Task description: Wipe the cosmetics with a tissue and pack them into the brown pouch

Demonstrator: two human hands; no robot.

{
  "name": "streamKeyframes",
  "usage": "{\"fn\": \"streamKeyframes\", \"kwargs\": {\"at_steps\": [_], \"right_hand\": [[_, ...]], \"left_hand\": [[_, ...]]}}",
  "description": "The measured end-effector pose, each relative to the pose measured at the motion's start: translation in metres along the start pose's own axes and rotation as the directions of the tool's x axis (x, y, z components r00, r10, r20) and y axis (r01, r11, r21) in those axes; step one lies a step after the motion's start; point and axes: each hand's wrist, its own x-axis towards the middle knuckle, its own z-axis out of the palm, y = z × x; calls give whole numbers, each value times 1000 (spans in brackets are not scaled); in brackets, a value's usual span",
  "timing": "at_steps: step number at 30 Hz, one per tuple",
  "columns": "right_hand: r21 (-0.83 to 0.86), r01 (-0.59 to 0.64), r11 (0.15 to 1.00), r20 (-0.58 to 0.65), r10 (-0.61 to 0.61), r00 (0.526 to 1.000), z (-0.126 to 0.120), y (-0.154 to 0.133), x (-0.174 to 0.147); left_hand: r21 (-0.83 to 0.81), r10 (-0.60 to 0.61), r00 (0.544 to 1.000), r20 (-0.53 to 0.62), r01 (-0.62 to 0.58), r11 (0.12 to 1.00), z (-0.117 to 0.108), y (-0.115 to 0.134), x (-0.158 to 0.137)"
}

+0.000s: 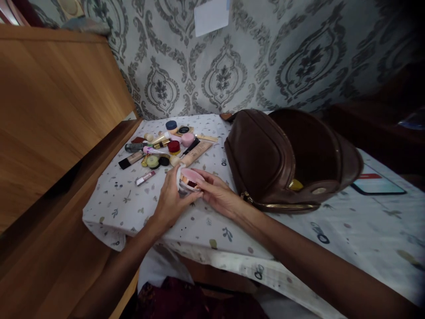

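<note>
Both my hands are closed around a small round cosmetic jar (pixel 191 177) with a pink top and a shiny copper-coloured side, held low over the front of the table. A whitish cloth or wipe (pixel 180 173) shows between the jar and my left hand (pixel 170 197), which grips from the left. From the right, the fingers of my right hand (pixel 214 191) press on the jar's edge. Just beyond lie a beige tube (pixel 196 153), a red-lidded jar (pixel 173 147) and a pink jar (pixel 187 140). A lip gloss tube (pixel 145 178) rests left of my hands.
A large brown bag (pixel 262 155) stands unzipped on the right, a yellow item (pixel 296 184) inside. Behind it lies a phone (pixel 380 182). More cosmetics, including a blue-lidded jar (pixel 171 126), cover the table's back left. A wooden cabinet (pixel 59 93) borders the left side.
</note>
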Motion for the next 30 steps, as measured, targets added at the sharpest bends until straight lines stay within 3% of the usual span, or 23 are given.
{"fn": "streamKeyframes", "kwargs": {"at_steps": [4,8,13,16,20,26,30], "right_hand": [[-66,-26,997,23,28,999,0,0,-1],[-91,-28,995,-10,28,1000,-2,1,0],[-69,-40,997,-9,40,999,-3,3,0],[-70,-34,997,21,35,999,0,2,-1],[-61,-5,998,28,7,1000,2,1,-1],[-84,-134,987,80,140,987,-4,2,2],[-90,-17,996,60,23,998,0,-2,-1]], "left_hand": [[0,19,999,48,-19,1000,-8,-2,2],[13,161,985,65,-162,987,-17,0,4],[3,374,925,69,-375,927,-17,7,8],[30,438,896,71,-441,897,-13,8,10],[77,416,896,157,-431,899,-10,6,12],[34,332,931,154,-341,940,-17,6,18],[-52,259,949,178,-254,966,-22,3,20]]}}
